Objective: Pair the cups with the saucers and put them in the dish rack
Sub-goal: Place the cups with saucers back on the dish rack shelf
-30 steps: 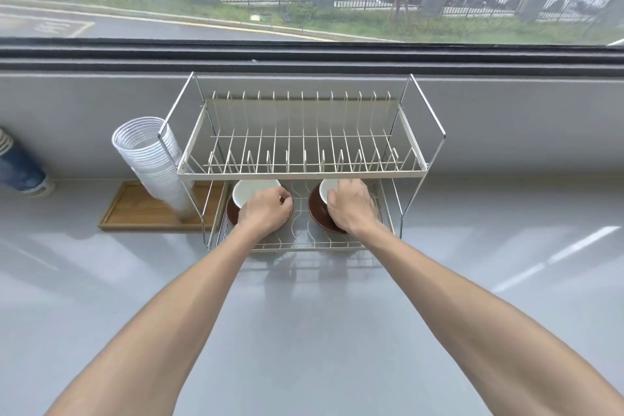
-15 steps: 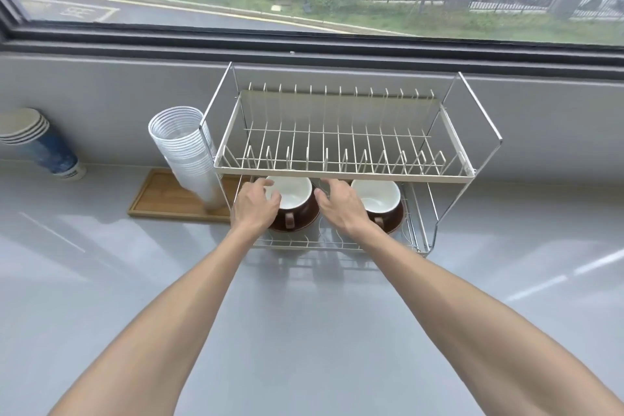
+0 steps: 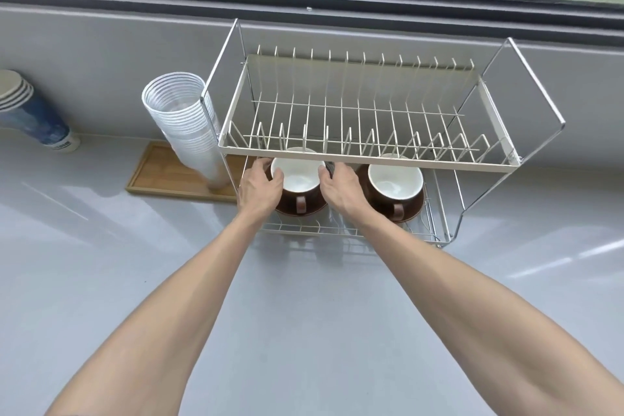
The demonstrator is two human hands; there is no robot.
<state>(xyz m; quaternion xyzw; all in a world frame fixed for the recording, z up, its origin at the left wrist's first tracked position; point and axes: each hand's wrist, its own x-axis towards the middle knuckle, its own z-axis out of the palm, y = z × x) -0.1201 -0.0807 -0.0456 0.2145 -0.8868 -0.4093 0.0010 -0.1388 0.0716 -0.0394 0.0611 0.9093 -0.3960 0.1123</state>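
Note:
Two brown cups with white insides stand on brown saucers in the lower tier of a two-tier wire dish rack [image 3: 368, 155]. The left cup [image 3: 297, 182] has its handle toward me, and its saucer [image 3: 305, 211] shows under it. My left hand [image 3: 258, 191] curls around the left cup's left side. My right hand [image 3: 341, 191] curls around its right side. The right cup [image 3: 395, 186] sits free on its saucer [image 3: 413, 209], handle toward me. The upper tier partly hides both cups' far rims.
A stack of clear plastic cups [image 3: 184, 121] stands on a wooden tray [image 3: 162, 172] left of the rack. Blue paper cups [image 3: 30, 115] lie at the far left. Grey counter [image 3: 304, 314] stretches in front; a window ledge runs behind.
My right hand left the right cup and moved to the left cup, so both hands now hold the left cup. The view shifted left and closer to the rack.

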